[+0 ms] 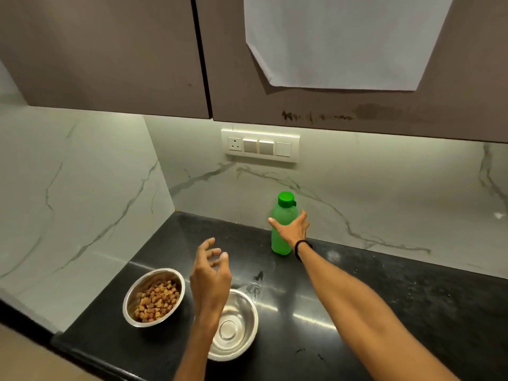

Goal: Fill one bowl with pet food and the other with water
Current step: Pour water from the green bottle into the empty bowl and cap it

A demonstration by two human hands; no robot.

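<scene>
The black counter (384, 298) carries all that we need. Two steel bowls sit side by side below the left fingertips: the kibble bowl (137, 284) to their left, the second bowl (247, 312) directly beneath the wrist. The green bottle (279, 243) stands upright against the marble wall, well beyond the left fingers and immediately behind the right ones. The right hand (292, 229) is spread across its waist, thumb to the left and fingers straight past the right flank. We cannot quite tell whether they touch the plastic or stand just off it, and nothing is clasped. The left hand (210, 273) hovers with fingers loosely bent, holding nothing. We judge the bottle stiff-walled yet slightly yielding and smooth, its weight set by how full it is. The waist, where the right fingers lie, is the place to take it, not the closed cap (286, 198) above them. The kibble (158, 301), smallest, looks dry, light and loose.
</scene>
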